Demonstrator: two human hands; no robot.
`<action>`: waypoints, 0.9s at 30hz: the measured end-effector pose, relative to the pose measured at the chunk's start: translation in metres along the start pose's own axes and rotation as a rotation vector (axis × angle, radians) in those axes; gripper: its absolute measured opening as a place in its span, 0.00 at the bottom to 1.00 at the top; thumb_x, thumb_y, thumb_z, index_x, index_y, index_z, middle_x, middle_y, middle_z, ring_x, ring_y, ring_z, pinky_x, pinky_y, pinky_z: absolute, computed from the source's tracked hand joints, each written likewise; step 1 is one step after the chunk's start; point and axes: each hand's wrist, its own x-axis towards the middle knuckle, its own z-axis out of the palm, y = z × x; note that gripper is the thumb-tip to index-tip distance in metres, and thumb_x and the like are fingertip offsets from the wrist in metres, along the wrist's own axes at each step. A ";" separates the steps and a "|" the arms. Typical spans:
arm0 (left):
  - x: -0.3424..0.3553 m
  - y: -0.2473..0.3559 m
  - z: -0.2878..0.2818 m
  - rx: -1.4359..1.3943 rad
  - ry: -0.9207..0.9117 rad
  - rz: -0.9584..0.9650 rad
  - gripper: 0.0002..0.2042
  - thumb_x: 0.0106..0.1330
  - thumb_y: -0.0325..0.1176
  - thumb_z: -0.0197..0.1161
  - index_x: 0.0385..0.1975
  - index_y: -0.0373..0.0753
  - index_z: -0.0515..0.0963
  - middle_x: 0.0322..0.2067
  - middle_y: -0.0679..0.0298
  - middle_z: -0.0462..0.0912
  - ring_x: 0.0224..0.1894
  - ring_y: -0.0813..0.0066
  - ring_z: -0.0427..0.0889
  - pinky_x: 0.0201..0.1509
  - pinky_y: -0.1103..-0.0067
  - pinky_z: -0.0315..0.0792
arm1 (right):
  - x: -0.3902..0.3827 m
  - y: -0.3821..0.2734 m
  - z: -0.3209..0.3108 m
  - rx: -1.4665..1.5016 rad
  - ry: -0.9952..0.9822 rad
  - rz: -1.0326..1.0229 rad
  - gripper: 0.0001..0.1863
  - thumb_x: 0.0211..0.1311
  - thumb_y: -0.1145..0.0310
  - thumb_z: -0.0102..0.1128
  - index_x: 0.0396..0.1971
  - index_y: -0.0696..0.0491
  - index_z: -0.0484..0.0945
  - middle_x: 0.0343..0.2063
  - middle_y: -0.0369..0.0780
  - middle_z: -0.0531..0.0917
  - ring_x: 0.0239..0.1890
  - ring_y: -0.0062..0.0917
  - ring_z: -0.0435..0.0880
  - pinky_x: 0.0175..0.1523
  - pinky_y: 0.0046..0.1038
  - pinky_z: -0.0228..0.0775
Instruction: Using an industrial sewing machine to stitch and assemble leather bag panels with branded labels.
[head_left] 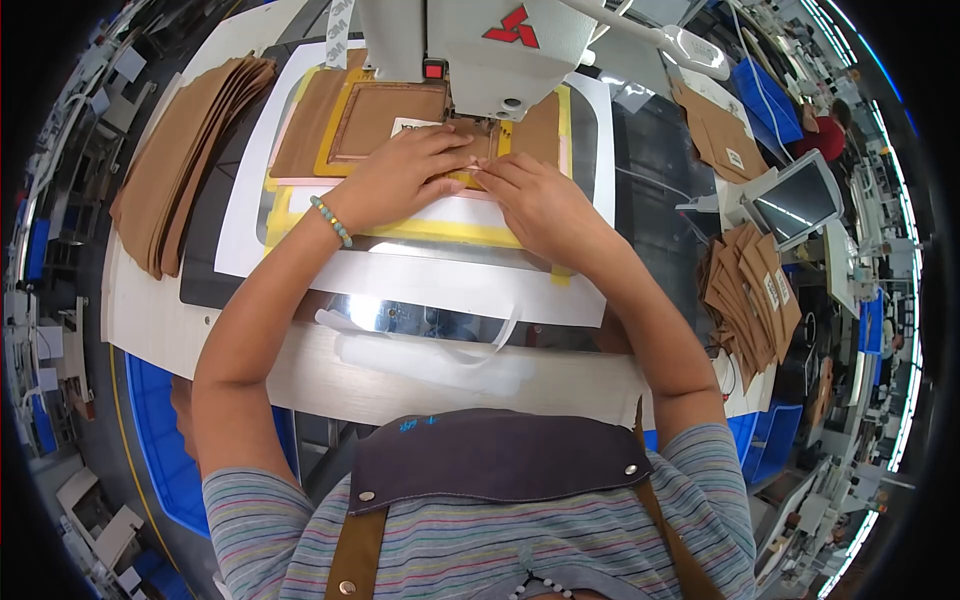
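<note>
Under the white sewing machine head lies a brown fabric piece in a template with a yellow-edged frame. My left hand, a beaded bracelet at its wrist, rests flat on the fabric and frame, fingers stretched toward the needle area. Close by, my right hand has its fingers bent and pressed together at the frame's near edge. Whatever those fingertips pinch is too small to make out. A small white label on the fabric is partly covered by my left hand.
A tall stack of brown pieces stands on the table's left. More brown pieces lie at far right and near right, beside a screen. A clear strip curls at the front. Another person is in the distance.
</note>
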 end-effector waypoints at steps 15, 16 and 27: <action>0.029 -0.010 -0.002 0.019 0.009 -0.143 0.22 0.81 0.45 0.54 0.65 0.39 0.79 0.69 0.57 0.78 0.71 0.51 0.71 0.79 0.61 0.62 | -0.021 0.035 -0.016 0.100 0.243 0.141 0.17 0.63 0.76 0.63 0.52 0.53 0.87 0.58 0.42 0.85 0.63 0.39 0.80 0.68 0.42 0.71; 0.026 -0.011 0.000 -0.009 0.035 -0.140 0.21 0.81 0.44 0.54 0.64 0.38 0.80 0.68 0.57 0.79 0.71 0.50 0.71 0.79 0.61 0.62 | -0.022 0.037 -0.015 0.104 0.264 0.145 0.17 0.64 0.76 0.64 0.52 0.53 0.87 0.58 0.42 0.85 0.63 0.39 0.80 0.68 0.42 0.70; -0.062 -0.101 -0.031 0.021 0.340 -0.265 0.19 0.80 0.40 0.58 0.62 0.37 0.81 0.64 0.56 0.80 0.69 0.56 0.74 0.73 0.63 0.67 | -0.021 -0.032 -0.041 0.211 0.178 -0.102 0.17 0.64 0.65 0.72 0.50 0.54 0.86 0.57 0.41 0.85 0.63 0.38 0.80 0.70 0.44 0.67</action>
